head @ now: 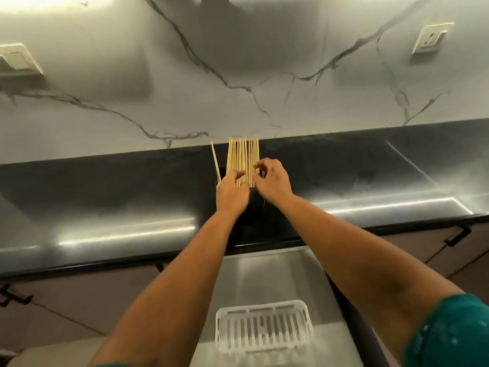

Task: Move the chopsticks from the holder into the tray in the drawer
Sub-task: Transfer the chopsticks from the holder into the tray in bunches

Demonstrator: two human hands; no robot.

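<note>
Several pale wooden chopsticks [243,157] stand upright in a dark holder [255,205] on the black counter. One more chopstick [215,161] leans apart at the left. My left hand [231,193] is closed around the bundle's left side. My right hand [272,180] touches the bundle's right side with curled, pinching fingers. The holder is mostly hidden behind my hands. A white slotted tray [264,325] lies in the open steel drawer [275,271] below, with nothing in it.
The glossy black counter [105,197] runs left to right against a marbled wall [238,75]. Wall sockets [430,38] sit at the right and left. Brown cabinet fronts with black handles [456,235] flank the drawer.
</note>
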